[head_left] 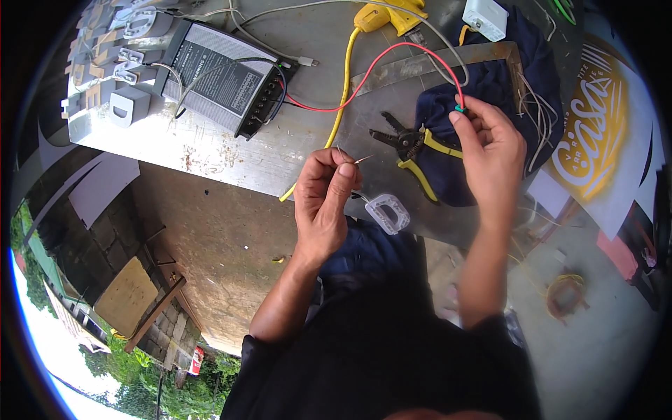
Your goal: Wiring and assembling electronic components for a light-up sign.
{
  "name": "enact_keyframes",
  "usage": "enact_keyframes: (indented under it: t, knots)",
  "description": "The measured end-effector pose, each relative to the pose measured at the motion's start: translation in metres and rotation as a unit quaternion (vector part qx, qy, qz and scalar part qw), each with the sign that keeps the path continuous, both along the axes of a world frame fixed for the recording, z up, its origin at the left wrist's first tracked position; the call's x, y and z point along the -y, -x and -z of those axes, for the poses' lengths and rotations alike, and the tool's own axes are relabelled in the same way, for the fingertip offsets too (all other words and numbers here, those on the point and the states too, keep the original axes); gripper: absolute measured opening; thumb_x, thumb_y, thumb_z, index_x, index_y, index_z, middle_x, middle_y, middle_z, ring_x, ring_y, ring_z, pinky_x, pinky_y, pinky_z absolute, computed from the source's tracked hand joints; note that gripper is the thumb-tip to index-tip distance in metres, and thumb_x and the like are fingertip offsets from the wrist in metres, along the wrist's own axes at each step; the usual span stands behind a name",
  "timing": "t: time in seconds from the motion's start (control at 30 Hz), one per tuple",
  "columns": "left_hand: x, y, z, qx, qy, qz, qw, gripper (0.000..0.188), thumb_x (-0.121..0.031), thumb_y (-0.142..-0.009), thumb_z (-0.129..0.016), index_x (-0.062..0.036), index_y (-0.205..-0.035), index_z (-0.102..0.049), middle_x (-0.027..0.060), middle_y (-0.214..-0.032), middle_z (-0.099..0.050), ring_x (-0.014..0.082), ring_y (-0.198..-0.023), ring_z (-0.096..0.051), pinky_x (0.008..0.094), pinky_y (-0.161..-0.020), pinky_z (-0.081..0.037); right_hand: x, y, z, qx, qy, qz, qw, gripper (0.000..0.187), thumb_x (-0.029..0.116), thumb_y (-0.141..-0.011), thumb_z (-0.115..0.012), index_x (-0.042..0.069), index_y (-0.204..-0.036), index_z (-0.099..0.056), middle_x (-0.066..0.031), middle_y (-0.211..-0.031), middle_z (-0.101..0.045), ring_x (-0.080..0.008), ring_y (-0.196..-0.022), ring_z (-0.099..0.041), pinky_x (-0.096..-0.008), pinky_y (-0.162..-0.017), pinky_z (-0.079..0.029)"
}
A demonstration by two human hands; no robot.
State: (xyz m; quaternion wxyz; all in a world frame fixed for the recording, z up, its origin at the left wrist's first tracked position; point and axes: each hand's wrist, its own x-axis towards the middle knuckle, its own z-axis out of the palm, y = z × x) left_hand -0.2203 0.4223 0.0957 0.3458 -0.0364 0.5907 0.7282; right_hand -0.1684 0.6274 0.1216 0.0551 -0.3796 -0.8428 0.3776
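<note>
My left hand (324, 199) pinches the bare ends of thin wires (362, 160) between thumb and fingertips. Below that hand, a small white letter-shaped shell (387, 213) hangs close to the table's front edge, apparently on the same wires. My right hand (493, 143) is closed on the green end of a red wire (392, 46). That wire arches back to the terminals of a grey and black power supply (222, 78). Between my hands, wire strippers (404, 140) with yellow handles lie with jaws apart, partly on a dark blue cloth (448, 171).
Several grey letter shapes (129, 105) crowd the table's left end. A yellow cord (341, 115) crosses the metal table (241, 157) to a yellow tool (388, 15). A white charger (484, 19), a flat metal frame (483, 52) and a printed yellow-and-white sheet (595, 126) are at the right.
</note>
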Motion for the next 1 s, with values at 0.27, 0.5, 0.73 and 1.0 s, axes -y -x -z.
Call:
enact_keyframes:
  t: [0.27,0.5,0.73,1.0]
  knots:
    - [-0.002,-0.002,0.001,0.026,-0.021,-0.009,0.999,0.009,-0.011,-0.096,-0.051,-0.0028,-0.100,-0.052,0.0045,-0.081,-0.055,0.0111,-0.074,-0.049,0.0252,-0.071,-0.040,0.006,-0.004,0.009,-0.158,0.537,0.102,0.822,0.015,-0.001,-0.080,-0.069,-0.001,-0.095,-0.064,-0.0063,-0.084,-0.066,-0.0120,-0.071,-0.061,-0.0247,-0.066,-0.049]
    - [0.002,-0.001,0.003,0.027,-0.061,0.011,0.998,0.010,-0.007,-0.095,-0.053,-0.0013,-0.103,-0.050,0.0053,-0.094,-0.055,0.0087,-0.080,-0.051,0.0230,-0.074,-0.043,0.025,-0.005,0.025,-0.170,0.711,0.154,0.665,0.018,0.005,-0.082,-0.069,0.003,-0.098,-0.064,-0.0066,-0.084,-0.066,-0.0113,-0.068,-0.061,-0.0213,-0.060,-0.047]
    - [-0.005,-0.003,-0.006,-0.014,-0.101,-0.033,0.994,0.010,-0.006,-0.096,-0.049,0.0004,-0.104,-0.048,0.0166,-0.106,-0.059,0.0149,-0.091,-0.056,0.0303,-0.085,-0.046,0.045,-0.012,0.027,-0.202,0.726,0.196,0.628,0.022,0.013,-0.091,-0.060,0.003,-0.110,-0.059,-0.0077,-0.086,-0.065,-0.0127,-0.071,-0.061,-0.0237,-0.061,-0.048]
    - [-0.011,-0.012,-0.007,-0.044,-0.070,-0.059,0.995,0.012,-0.010,-0.097,-0.046,0.0011,-0.103,-0.047,0.0213,-0.103,-0.061,0.0238,-0.092,-0.060,0.0381,-0.087,-0.047,0.070,-0.015,0.027,-0.265,0.719,0.199,0.610,0.022,0.016,-0.094,-0.056,0.004,-0.112,-0.056,-0.0088,-0.096,-0.062,-0.0138,-0.081,-0.058,-0.0272,-0.074,-0.046]
